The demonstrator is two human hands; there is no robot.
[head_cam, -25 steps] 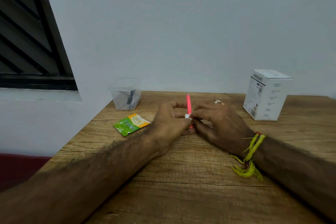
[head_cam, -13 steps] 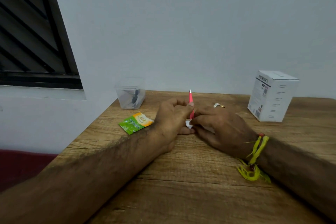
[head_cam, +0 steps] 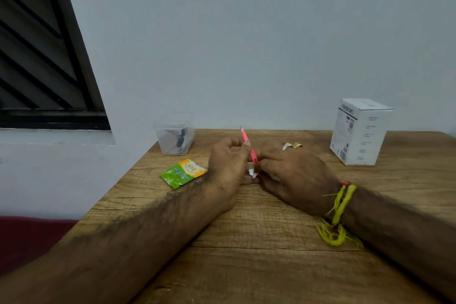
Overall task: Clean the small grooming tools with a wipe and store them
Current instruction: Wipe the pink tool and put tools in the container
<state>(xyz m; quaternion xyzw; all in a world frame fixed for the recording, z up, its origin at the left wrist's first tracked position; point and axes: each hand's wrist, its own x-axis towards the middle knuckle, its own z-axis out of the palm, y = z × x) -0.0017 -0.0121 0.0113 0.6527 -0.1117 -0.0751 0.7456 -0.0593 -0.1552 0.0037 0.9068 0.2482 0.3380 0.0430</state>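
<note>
Tweezers (head_cam: 249,147), pink with a bare metal tip, are standing tilted above the middle of the wooden table (head_cam: 271,266), tip leaning up and away toward the far edge. The left hand (head_cam: 228,168) is pinching them along the shaft between thumb and curled fingers, while the right hand (head_cam: 293,175) is gripping their lower end with its fingertips and is also pressing a small crumpled white wipe (head_cam: 253,173) against it; both hands are resting their heels on the tabletop, touching each other around the tool. Near the left edge, just beside the left wrist, a green and orange sachet (head_cam: 182,173) is lying flat. Farther back, at the far left corner, a clear plastic container (head_cam: 175,133) is sitting with dark tools inside, too blurred to identify. Just beyond the right hand's knuckles, toward the far edge, a small silver and gold metal piece (head_cam: 292,145) is lying on the wood. Toward the far right corner a white cardboard box (head_cam: 360,132) with printed sides is standing upright. A yellow thread band (head_cam: 339,210) is circling the right wrist, its loose ends trailing on the table. Behind the far edge a plain pale wall (head_cam: 246,44) is rising, and on the left a dark louvred window (head_cam: 37,57) is sitting above a white ledge.
</note>
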